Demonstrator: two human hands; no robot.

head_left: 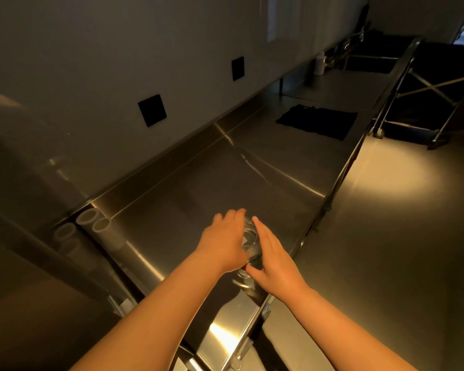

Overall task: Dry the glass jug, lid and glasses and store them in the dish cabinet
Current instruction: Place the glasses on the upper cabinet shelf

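A clear drinking glass [250,243] sits low over the steel counter [198,183], near its front edge, between both my hands. My left hand [225,242] grips it from the left, fingers curving over the far side and thumb near the base. My right hand [272,261] lies against the glass's right side with fingers straight and thumb touching low down. Below the hands a glassy shape [241,275] shows on the steel; whether it is a second glass or a reflection is unclear. No jug or lid is in view.
A dark folded cloth [316,123] lies further along the counter. Beyond it are a white bottle [319,62] and a sink [370,64]. Grey tubes [93,223] lie at the counter's left end. A wheeled metal trolley [426,103] stands on the floor at right.
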